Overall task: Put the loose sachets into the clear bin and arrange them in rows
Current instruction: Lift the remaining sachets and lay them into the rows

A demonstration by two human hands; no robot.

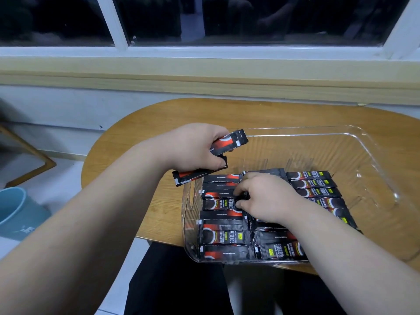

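Three rows: black-and-red stick sachets lie flat in the bin, packed side by side in a left, middle and right row at the near end.
Bin: clear ribbed plastic bin sits on the oval wooden counter; its near-left corner looks to hang a bit past the counter's front edge.
Left hand: left hand is up just beside the bin's far-left corner, fingers wrapped round a loose bundle of sachets, with one drooping out underneath.
Right hand: right hand is down in the bin, lying across the middle row, thumb and fingertip pinching the end of a single sachet in the left row.
Off to the side: pale blue round tub on the floor left of the counter, white-framed window behind, dark glass.
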